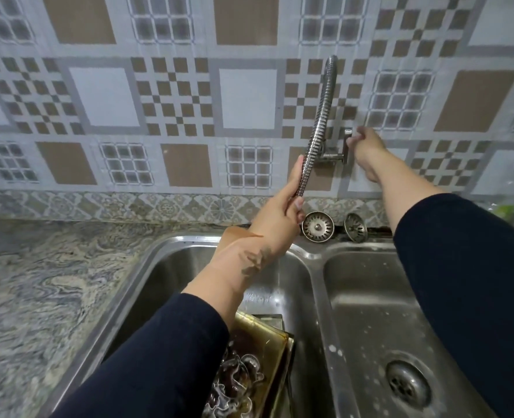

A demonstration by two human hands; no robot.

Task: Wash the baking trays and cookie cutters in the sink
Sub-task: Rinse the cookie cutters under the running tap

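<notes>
Your left hand (275, 212) is wrapped around the lower end of the ribbed metal spout (316, 128), fingers closed on it — the spout rises from the wall fitting, arches up and comes down into your grip above the left basin. Your right hand (366, 149) reaches to the far wall and rests on the tap handle (347, 143), fingers curled about it; it is blurred, so how firm the hold is you cannot tell. Both forearms are bare below dark sleeves.

The baking trays (268, 348) lie stacked in the near part of the left basin of the double sink (317, 285), partly under your left arm, and the cookie cutters (234, 384) sit heaped on the top tray — wet and sudsy. The right basin holds only soap flecks and its drain (408, 383). Two sink strainers (318, 226) lean against the wall behind the sink, on its far rim. The marbled table (38, 282) spreads to the left.
</notes>
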